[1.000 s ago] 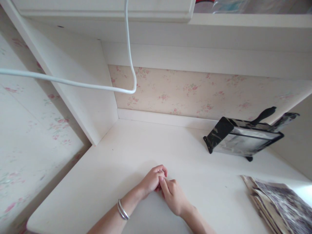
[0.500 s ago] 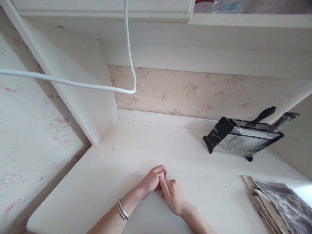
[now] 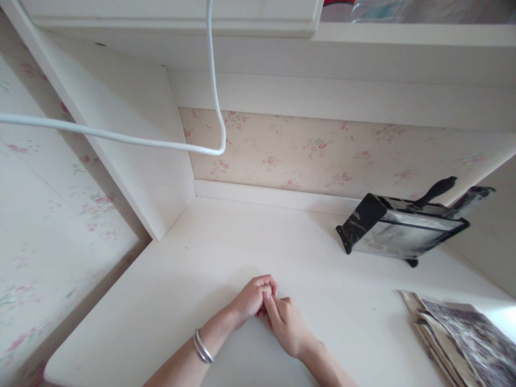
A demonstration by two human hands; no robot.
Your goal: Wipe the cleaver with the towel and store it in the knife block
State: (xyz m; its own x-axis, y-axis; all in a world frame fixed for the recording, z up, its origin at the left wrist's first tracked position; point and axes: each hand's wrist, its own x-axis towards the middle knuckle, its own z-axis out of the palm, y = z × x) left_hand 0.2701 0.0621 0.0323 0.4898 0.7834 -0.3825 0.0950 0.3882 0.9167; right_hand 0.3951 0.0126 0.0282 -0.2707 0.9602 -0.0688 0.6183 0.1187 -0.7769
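Observation:
My left hand [image 3: 252, 300], with two silver bangles [image 3: 202, 346] on its wrist, rests low in the middle of the white desk [image 3: 258, 239]. Its fingers are curled closed against my right hand [image 3: 289, 322]. The right hand is closed too, its thumb lying over the left fingers. The two hands are clasped together, and no object shows in them. Part of the fingers is hidden where the hands meet.
A black knife holder [image 3: 403, 231] with a black handle sticking out stands at the back right. Folded patterned cloth [image 3: 471, 333] lies at the right edge. A white cable [image 3: 153, 142] hangs across the upper left, below a white cabinet [image 3: 169, 16].

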